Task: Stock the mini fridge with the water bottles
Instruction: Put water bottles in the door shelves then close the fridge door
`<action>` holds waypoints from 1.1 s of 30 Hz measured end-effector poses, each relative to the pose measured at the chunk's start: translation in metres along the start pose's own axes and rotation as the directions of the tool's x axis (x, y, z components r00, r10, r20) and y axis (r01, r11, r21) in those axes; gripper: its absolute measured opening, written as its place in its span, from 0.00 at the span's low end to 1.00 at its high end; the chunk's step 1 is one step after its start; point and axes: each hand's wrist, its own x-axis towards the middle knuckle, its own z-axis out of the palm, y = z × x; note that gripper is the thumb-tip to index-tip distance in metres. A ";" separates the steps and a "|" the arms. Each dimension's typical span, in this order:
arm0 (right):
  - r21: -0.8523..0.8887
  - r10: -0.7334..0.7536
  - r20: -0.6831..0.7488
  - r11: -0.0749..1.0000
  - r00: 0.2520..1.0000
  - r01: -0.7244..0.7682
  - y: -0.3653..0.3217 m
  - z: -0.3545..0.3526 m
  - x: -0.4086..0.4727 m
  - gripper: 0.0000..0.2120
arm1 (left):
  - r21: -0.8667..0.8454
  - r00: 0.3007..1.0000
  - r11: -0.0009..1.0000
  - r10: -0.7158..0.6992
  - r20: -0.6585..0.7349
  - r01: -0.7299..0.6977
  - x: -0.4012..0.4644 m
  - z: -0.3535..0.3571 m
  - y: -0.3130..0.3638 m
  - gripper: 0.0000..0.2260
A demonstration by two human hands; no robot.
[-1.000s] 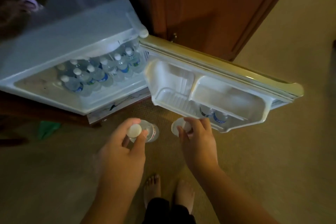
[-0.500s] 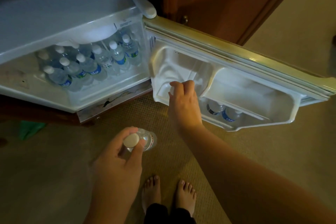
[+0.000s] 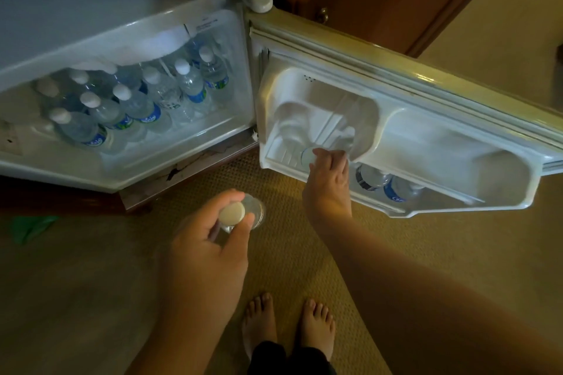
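right hand [image 3: 327, 175] grips a bottle [image 3: 309, 155], putting it in the door shelf [image 3: 274, 158]. left hand [image 3: 207, 240] holds another bottle [image 3: 243, 213] by its cap; i think it goes in next.

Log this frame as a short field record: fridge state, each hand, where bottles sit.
fridge door: open, swung right
main compartment: rows of upright water bottles
door shelf: two bottles in the lower rack
right hand: setting a bottle into the door's left pocket
left hand: grip on a capped bottle over the carpet
floor: bare feet
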 end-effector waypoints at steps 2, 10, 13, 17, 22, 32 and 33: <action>0.021 0.026 -0.007 0.999 1.000 -0.026 0.003 0.001 0.002 0.17 | 0.014 1.000 1.000 0.018 0.007 -0.018 0.006 0.006 0.001 0.13; 0.269 0.285 -0.036 0.926 0.958 -0.265 0.006 0.002 0.020 0.18 | -0.009 0.991 0.991 0.135 0.010 -0.134 0.029 0.041 0.010 0.13; 0.338 0.360 -0.042 0.883 0.932 -0.326 0.007 0.005 0.030 0.20 | -0.054 0.987 0.986 0.162 0.019 -0.161 0.040 0.057 0.016 0.12; 0.436 0.429 -0.013 0.816 0.903 -0.381 0.009 0.007 0.042 0.22 | -0.004 0.974 0.974 0.227 -0.019 -0.227 0.058 0.077 0.027 0.12; 0.726 0.565 0.076 0.533 0.821 -0.434 0.010 0.005 0.050 0.19 | 0.045 0.975 0.974 0.220 -0.002 -0.220 0.079 0.094 0.045 0.11; 0.804 0.666 0.011 0.438 0.746 -0.403 0.022 -0.001 0.041 0.27 | 0.143 0.954 0.945 0.299 -0.017 -0.294 0.098 0.102 0.049 0.10; 0.802 0.676 -0.002 0.441 0.736 -0.403 0.024 -0.001 0.040 0.24 | 0.149 0.953 0.943 0.302 -0.009 -0.297 0.098 0.102 0.047 0.10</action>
